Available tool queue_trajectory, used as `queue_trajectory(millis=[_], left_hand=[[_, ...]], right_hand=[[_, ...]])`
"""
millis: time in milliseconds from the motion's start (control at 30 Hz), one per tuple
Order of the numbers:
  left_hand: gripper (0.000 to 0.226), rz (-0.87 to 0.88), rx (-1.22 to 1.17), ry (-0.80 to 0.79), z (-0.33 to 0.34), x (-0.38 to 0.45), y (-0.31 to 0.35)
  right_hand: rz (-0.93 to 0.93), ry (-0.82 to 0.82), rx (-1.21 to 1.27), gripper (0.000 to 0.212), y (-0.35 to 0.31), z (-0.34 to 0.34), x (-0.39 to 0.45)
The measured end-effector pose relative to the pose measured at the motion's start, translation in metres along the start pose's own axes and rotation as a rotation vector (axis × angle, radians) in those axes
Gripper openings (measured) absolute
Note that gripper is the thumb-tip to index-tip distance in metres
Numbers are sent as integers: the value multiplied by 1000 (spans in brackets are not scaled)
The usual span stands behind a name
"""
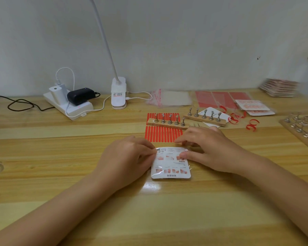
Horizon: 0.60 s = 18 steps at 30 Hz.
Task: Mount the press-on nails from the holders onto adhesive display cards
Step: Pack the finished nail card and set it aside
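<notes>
A white display card (170,167) in a clear sleeve lies face down on the wooden table, printed instructions upward. My left hand (126,157) pinches its upper left corner. My right hand (210,148) rests on its upper right edge, thumb pressed on the card and fingers curled over the top. Behind the card lie two sheets of red adhesive strips (163,135). Two wooden holders (167,124) (204,118) carry metal nail stands; I cannot tell whether nails sit on them.
A wooden board (302,130) with several stands sits at the right edge. Clear bags (171,98), red sheets (220,99), finished cards (254,106), a card stack (279,87) and red peel curls (252,125) lie behind. A lamp base (119,94) and power strip (68,103) stand back left.
</notes>
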<state>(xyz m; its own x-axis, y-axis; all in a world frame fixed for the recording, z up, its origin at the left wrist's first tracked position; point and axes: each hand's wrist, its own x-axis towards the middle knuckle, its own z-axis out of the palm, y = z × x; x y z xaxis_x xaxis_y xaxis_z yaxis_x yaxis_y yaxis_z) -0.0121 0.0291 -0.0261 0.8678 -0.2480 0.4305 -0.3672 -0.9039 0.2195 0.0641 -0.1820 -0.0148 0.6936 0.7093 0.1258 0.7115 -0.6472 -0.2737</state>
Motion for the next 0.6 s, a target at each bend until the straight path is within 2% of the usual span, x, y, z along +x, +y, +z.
queue_trajectory(millis=[133, 200, 400, 500, 600], left_hand=[[8, -3, -24, 11, 2, -3, -1], [8, -9, -38, 15, 3, -4, -1], [13, -52, -159, 46, 6, -5, -1], [19, -97, -200, 46, 6, -5, -2], [26, -112, -241, 20, 5, -6, -2]], right_hand=[[44, -146, 125, 35, 8, -10, -4], [64, -165, 153, 33, 10, -14, -6], [194, -110, 409, 35, 2, -19, -2], [204, -52, 367, 31, -3, -16, 4], [172, -40, 287, 16, -11, -12, 9]])
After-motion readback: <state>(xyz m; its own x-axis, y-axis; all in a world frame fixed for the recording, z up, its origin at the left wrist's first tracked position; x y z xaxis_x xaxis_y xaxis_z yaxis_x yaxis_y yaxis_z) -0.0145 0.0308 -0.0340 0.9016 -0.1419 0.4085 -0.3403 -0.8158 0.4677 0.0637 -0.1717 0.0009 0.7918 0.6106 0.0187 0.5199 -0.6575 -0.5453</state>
